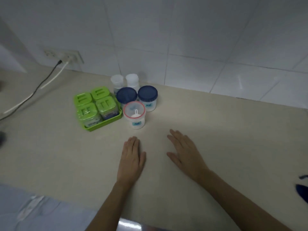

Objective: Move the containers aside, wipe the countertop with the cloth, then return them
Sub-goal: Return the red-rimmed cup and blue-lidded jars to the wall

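Note:
A green tray (115,119) holding several green-lidded boxes (93,104) stands on the beige countertop (216,130). Right of it cluster two blue-lidded jars (126,95) (148,95), a red-rimmed clear jar (134,114) with a white scoop inside, and two small white bottles (117,81) (132,80) at the wall. My left hand (131,157) and my right hand (185,150) lie flat on the countertop in front of the jars, palms down, holding nothing. No cloth is in view.
A wall socket (70,55) at the back left has a black cable (38,87) and a white cable (33,97) trailing over the counter. A dark blue object (302,191) shows at the right edge. White tiles back the counter.

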